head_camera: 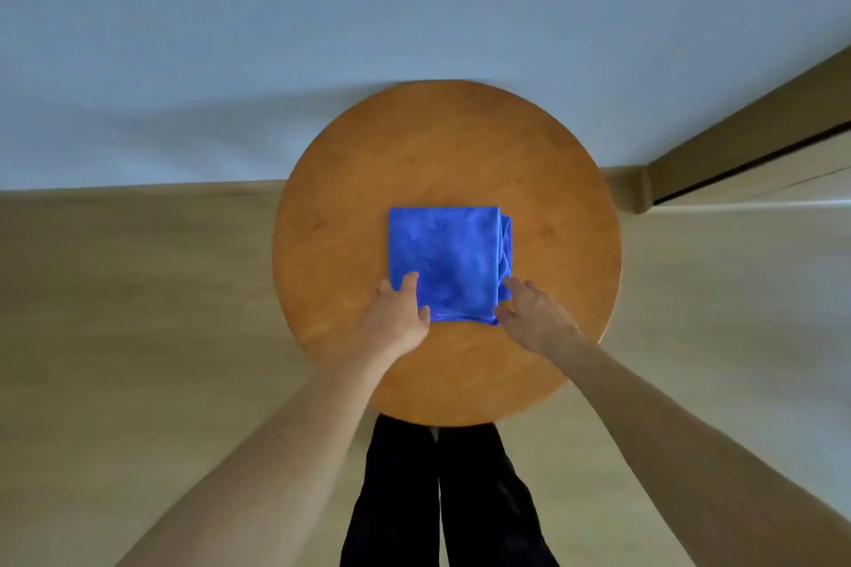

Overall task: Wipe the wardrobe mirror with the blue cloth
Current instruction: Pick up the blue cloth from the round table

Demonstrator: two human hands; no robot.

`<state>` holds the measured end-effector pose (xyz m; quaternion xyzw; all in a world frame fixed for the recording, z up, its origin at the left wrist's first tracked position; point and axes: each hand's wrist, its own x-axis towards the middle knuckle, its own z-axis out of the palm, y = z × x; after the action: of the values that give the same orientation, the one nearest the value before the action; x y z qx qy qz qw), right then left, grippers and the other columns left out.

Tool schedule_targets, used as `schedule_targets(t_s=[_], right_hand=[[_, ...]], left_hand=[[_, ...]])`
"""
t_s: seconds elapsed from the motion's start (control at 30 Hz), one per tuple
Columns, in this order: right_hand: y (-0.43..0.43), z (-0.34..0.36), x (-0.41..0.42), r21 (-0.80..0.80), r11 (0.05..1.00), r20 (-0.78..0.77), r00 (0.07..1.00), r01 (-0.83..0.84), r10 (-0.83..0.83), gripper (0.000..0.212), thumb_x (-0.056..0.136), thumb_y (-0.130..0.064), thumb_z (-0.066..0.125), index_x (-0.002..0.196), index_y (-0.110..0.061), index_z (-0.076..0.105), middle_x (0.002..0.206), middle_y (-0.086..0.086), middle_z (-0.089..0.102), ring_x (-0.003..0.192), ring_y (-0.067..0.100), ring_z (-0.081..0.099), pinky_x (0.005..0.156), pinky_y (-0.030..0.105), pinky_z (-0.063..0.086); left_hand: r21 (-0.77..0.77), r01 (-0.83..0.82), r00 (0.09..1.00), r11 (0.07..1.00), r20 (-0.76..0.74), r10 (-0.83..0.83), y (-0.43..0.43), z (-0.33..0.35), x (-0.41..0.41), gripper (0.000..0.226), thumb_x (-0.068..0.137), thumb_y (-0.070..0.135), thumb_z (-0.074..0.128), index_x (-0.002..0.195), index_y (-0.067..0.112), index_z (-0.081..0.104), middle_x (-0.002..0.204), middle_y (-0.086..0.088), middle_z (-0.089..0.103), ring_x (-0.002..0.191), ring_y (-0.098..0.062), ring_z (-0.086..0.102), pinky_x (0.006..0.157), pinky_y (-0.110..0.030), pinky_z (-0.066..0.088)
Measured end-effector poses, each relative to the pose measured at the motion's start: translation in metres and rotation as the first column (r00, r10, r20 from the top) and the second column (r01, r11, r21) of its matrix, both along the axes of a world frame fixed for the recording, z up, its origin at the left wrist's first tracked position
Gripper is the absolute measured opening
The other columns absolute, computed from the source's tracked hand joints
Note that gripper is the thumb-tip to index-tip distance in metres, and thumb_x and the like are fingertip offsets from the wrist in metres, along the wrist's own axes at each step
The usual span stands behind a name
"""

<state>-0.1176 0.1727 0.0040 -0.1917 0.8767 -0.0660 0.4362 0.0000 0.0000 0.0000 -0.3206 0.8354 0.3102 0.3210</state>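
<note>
Currently at pick-up step. Cloth [444, 260] lies folded at centre of round counter [437, 143]. Left hand [398, 315] and right hand [536, 313] each pinch a near corner. Next, probably: lift cloth clear, fold intact, carry to mirror, which is out of view.

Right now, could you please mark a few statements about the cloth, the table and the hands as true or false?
1. The blue cloth lies folded on the round wooden table. True.
2. Only the right hand touches the cloth. False: the left hand is on its near left corner too.
3. The cloth hangs over the table's edge. False: it lies wholly on the tabletop.
4. The person's dark trouser legs show below the table. True.
</note>
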Motion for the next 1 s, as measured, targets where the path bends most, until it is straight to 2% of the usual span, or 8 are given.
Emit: schedule_targets(t_s=[0.23,0.4,0.47,0.57,0.7,0.8,0.87,1.0], right_hand=[[-0.025,-0.041,-0.011,-0.019,0.974,-0.016,0.974,0.224,-0.224,0.058,0.101,-0.033,0.051,0.150,-0.009,0.031,0.142,0.018,0.041,0.126,0.042,0.047,0.099,0.044,0.041],[-0.036,-0.053,-0.016,-0.056,0.911,0.028,0.913,0.409,-0.408,0.072,0.098,-0.042,0.057,0.154,-0.010,0.026,0.144,0.014,0.040,0.132,0.037,0.044,0.106,0.045,0.040],[-0.038,-0.054,-0.018,-0.050,0.878,0.096,0.878,0.475,-0.470,0.070,0.095,-0.044,0.061,0.150,-0.011,0.033,0.142,0.011,0.047,0.129,0.035,0.050,0.104,0.045,0.044],[-0.041,-0.051,-0.021,-0.063,0.838,0.167,0.833,0.543,-0.527,0.044,0.091,-0.037,0.066,0.126,-0.013,0.054,0.121,0.006,0.063,0.108,0.029,0.063,0.094,0.048,0.054],[-0.042,-0.038,-0.022,-0.079,0.804,0.239,0.794,0.590,-0.559,0.017,0.085,-0.017,0.060,0.103,-0.017,0.057,0.099,0.004,0.067,0.083,0.022,0.064,0.079,0.045,0.058],[-0.041,-0.021,-0.019,-0.109,0.787,0.280,0.778,0.607,-0.562,0.031,0.083,-0.014,0.056,0.114,-0.018,0.053,0.094,-0.001,0.064,0.078,0.017,0.061,0.065,0.034,0.052],[-0.038,-0.008,-0.019,-0.142,0.774,0.290,0.774,0.617,-0.563,0.039,0.083,-0.014,0.056,0.121,-0.022,0.048,0.098,-0.003,0.063,0.082,0.016,0.061,0.064,0.031,0.048],[-0.031,0.016,-0.018,-0.199,0.740,0.346,0.752,0.643,-0.561,0.042,0.082,-0.015,0.061,0.121,-0.022,0.050,0.101,0.000,0.065,0.088,0.019,0.064,0.067,0.034,0.053]], left_hand=[[0.014,-0.107,0.993,0.994,-0.051,0.107,-0.014,-0.042,-0.020,0.057,0.104,0.034,0.049,0.156,0.023,0.028,0.144,-0.016,0.037,0.117,-0.032,0.055,0.098,-0.041,0.048],[0.050,-0.312,0.929,0.949,-0.193,0.315,-0.020,-0.056,-0.029,0.029,0.099,0.025,0.059,0.124,0.016,0.047,0.121,-0.008,0.049,0.083,-0.024,0.056,0.070,-0.033,0.046],[0.041,-0.358,0.905,0.933,-0.228,0.358,-0.022,-0.055,-0.032,0.025,0.096,0.020,0.062,0.112,0.016,0.044,0.107,-0.006,0.053,0.073,-0.020,0.051,0.057,-0.030,0.036],[0.029,-0.369,0.900,0.929,-0.237,0.365,-0.022,-0.049,-0.035,0.029,0.094,0.015,0.062,0.105,0.018,0.036,0.090,-0.002,0.052,0.068,-0.020,0.048,0.054,-0.032,0.030],[0.045,-0.369,0.903,0.928,-0.219,0.370,-0.018,-0.035,-0.035,0.030,0.092,0.011,0.061,0.104,0.018,0.036,0.074,0.003,0.045,0.057,-0.016,0.044,0.051,-0.033,0.031],[0.108,-0.411,0.872,0.905,-0.242,0.425,-0.016,-0.023,-0.033,0.034,0.088,0.006,0.060,0.103,0.019,0.033,0.073,0.002,0.044,0.057,-0.015,0.043,0.051,-0.029,0.033],[0.173,-0.451,0.839,0.876,-0.253,0.482,-0.015,-0.011,-0.030,0.040,0.086,0.004,0.060,0.106,0.024,0.031,0.080,0.001,0.048,0.060,-0.016,0.047,0.052,-0.027,0.037],[0.305,-0.503,0.768,0.809,-0.271,0.580,-0.014,0.019,-0.022,0.074,0.083,0.006,0.062,0.140,0.033,0.023,0.095,0.003,0.065,0.077,-0.016,0.067,0.059,-0.027,0.049]])
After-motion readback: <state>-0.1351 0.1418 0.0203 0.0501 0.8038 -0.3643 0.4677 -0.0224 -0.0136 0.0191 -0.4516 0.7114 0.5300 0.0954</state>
